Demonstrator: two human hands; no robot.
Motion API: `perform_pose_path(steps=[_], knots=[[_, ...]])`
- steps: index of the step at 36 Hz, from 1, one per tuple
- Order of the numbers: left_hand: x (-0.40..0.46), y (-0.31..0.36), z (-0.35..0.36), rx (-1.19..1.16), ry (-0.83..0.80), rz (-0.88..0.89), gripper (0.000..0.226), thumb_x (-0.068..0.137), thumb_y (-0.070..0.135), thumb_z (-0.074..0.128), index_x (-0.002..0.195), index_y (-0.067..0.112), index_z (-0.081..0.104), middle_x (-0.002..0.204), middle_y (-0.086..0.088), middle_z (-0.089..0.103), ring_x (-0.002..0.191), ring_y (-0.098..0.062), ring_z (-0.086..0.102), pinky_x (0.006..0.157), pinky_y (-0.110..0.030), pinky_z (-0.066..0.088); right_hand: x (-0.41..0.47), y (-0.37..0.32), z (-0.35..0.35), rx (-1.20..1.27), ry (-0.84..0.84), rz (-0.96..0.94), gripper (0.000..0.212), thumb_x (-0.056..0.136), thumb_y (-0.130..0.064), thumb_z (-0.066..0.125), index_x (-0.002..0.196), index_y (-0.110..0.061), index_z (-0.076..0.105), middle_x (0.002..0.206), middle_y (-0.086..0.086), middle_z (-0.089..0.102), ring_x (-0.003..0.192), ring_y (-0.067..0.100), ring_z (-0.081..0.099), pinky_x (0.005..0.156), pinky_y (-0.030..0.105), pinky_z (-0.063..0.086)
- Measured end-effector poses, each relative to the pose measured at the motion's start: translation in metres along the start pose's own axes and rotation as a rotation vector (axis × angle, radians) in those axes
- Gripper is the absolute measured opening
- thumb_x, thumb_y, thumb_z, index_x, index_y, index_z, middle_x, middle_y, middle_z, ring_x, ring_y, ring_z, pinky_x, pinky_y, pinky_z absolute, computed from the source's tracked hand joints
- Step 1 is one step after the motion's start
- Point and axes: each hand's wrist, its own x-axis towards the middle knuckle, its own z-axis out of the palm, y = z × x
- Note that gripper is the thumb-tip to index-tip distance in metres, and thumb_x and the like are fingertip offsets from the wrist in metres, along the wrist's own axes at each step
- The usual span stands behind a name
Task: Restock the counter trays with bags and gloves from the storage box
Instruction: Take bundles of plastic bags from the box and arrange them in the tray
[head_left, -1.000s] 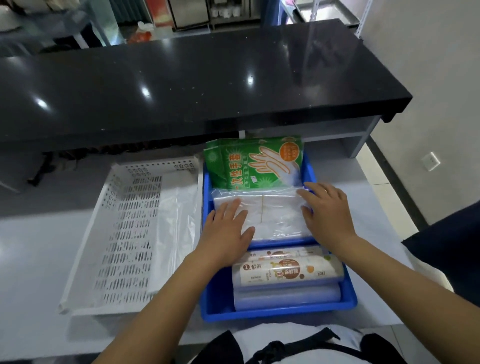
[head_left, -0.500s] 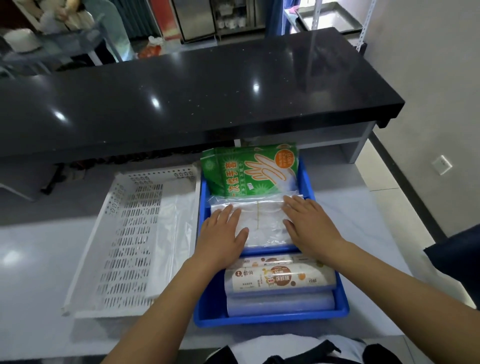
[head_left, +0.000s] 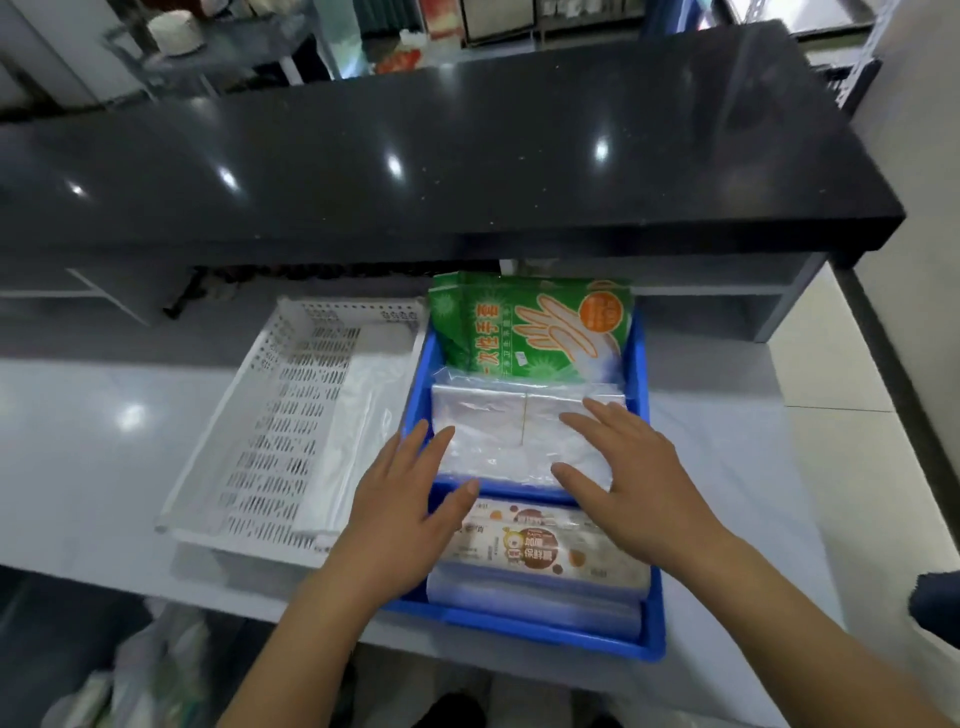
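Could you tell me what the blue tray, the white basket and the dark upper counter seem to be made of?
Blue tray: apparently moulded plastic, smooth and slightly glossy, with thick rounded rims.
White basket: also seemingly plastic, matte, with rows of moulded slots through floor and walls.
Dark upper counter: polished stone or a stone-look composite; it mirrors the ceiling lights sharply and shows fine pale specks.

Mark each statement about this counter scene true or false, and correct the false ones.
1. The green glove pack stands at the far end of the blue tray. True.
2. The white basket sits right of the blue tray. False: it sits left.
3. The left hand grips a roll. False: its fingers are straight and hold nothing.
4. The right hand lies over the clear bags. True.
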Motion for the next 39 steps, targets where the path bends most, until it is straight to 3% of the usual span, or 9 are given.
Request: perform_pose_path(steps=[5,10,14,21,26,30,34,39], knots=[[-0.034,-0.007,-0.002,-0.068,0.123,0.014,0.084,0.077,0.08,0.025,0.152,0.046,0.014,0.162,0.019,0.002,0.15,-0.006,-0.003,0.121,-0.032,0.005,-0.016,-0.029,0.005,0.026,-0.03,-0.051,0.056,0.092,-0.055,0.053,0.145,-0.043,0.038,0.16,-0.013,0.028,0.149,0.012,0.019,0.122,0.044,0.018],[-0.089,-0.046,0.002,-0.147,0.148,0.031,0.071,0.09,0.063,0.046,0.152,0.044,0.017,0.158,0.023,0.006,0.149,-0.005,0.0,0.123,-0.034,0.007,-0.046,-0.086,0.041,0.106,0.015,-0.144,0.053,0.09,-0.041,0.064,0.14,-0.031,0.051,0.153,-0.006,0.042,0.144,0.016,0.031,0.119,0.041,0.024],[-0.141,-0.102,0.008,-0.135,0.186,0.017,0.071,0.09,0.056,0.055,0.151,0.038,0.024,0.159,0.014,0.014,0.15,-0.007,0.006,0.121,-0.027,0.007,-0.085,-0.136,0.098,0.065,-0.045,-0.218,0.054,0.088,-0.042,0.066,0.139,-0.03,0.052,0.151,-0.005,0.044,0.143,0.017,0.034,0.118,0.037,0.026],[-0.249,-0.231,0.013,-0.255,0.164,-0.292,0.073,0.089,0.063,0.05,0.152,0.042,0.019,0.163,0.015,0.007,0.15,-0.011,0.004,0.122,-0.037,0.012,-0.139,-0.213,0.211,-0.063,-0.379,-0.326,0.056,0.088,-0.054,0.06,0.14,-0.041,0.046,0.153,-0.011,0.038,0.144,0.011,0.031,0.116,0.033,0.027],[-0.321,-0.305,0.019,-0.38,0.219,-0.486,0.071,0.09,0.061,0.05,0.151,0.043,0.019,0.162,0.016,0.012,0.149,-0.008,0.006,0.121,-0.037,0.015,-0.152,-0.27,0.273,-0.134,-0.53,-0.391,0.056,0.09,-0.058,0.055,0.143,-0.042,0.042,0.156,-0.014,0.032,0.145,0.006,0.025,0.119,0.032,0.023],[-0.367,-0.335,0.024,-0.433,0.29,-0.61,0.071,0.091,0.059,0.051,0.152,0.037,0.022,0.161,0.012,0.017,0.149,-0.01,0.012,0.12,-0.039,0.018,-0.152,-0.315,0.301,-0.208,-0.583,-0.47,0.055,0.09,-0.054,0.059,0.141,-0.037,0.048,0.151,-0.012,0.041,0.14,0.007,0.034,0.114,0.029,0.029],[-0.398,-0.36,0.029,-0.503,0.362,-0.707,0.071,0.091,0.055,0.053,0.152,0.034,0.025,0.158,0.011,0.024,0.145,-0.011,0.021,0.119,-0.033,0.021,-0.148,-0.355,0.333,-0.261,-0.649,-0.541,0.051,0.09,-0.054,0.059,0.137,-0.036,0.052,0.147,-0.011,0.047,0.136,0.009,0.041,0.112,0.039,0.036],[-0.42,-0.385,0.033,-0.563,0.401,-0.816,0.07,0.092,0.045,0.058,0.152,0.029,0.026,0.157,0.008,0.028,0.143,-0.011,0.026,0.116,-0.023,0.021,-0.138,-0.392,0.381,-0.325,-0.756,-0.651,0.051,0.09,-0.051,0.059,0.138,-0.033,0.053,0.148,-0.009,0.048,0.137,0.009,0.041,0.114,0.036,0.034]])
